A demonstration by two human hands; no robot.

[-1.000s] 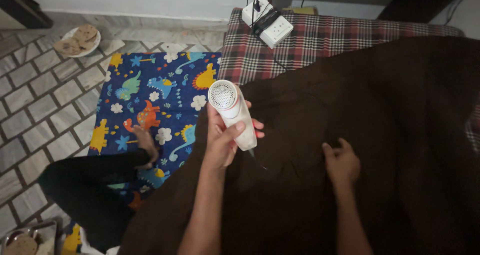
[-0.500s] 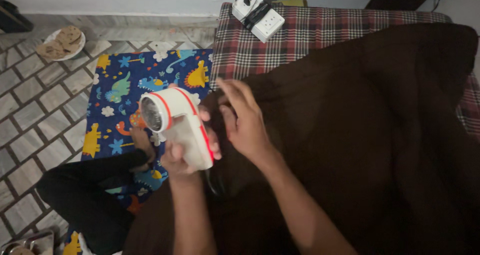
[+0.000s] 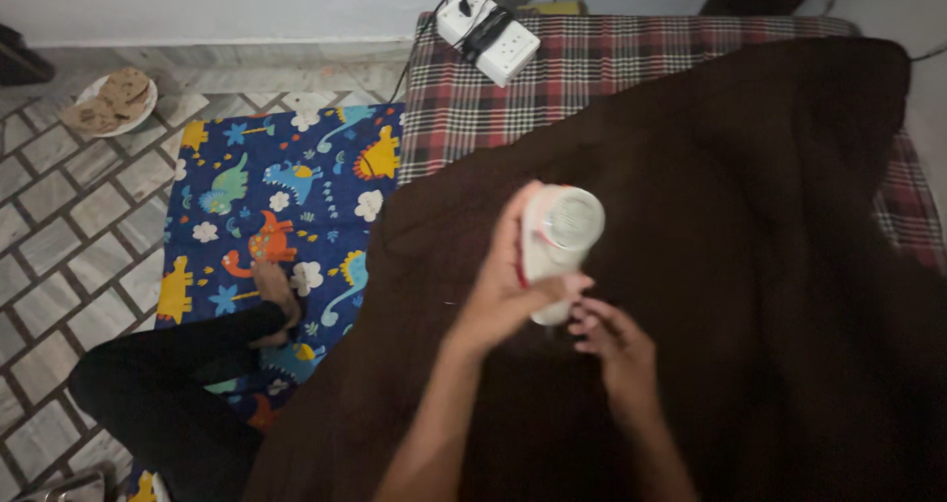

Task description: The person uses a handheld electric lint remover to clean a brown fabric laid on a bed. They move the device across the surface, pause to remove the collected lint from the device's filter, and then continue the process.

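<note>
Dark brown cloth (image 3: 750, 216) under white lint shaver (image 3: 555, 246).

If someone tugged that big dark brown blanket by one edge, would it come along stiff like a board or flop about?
Probably floppy: the brown blanket drapes in soft folds over the checked mattress and spills toward the floor. It looks thick and wide, so likely heavy to drag. Its fuzzy surface should grip rather than slide; the left hand holds a white fabric shaver above it.
</note>
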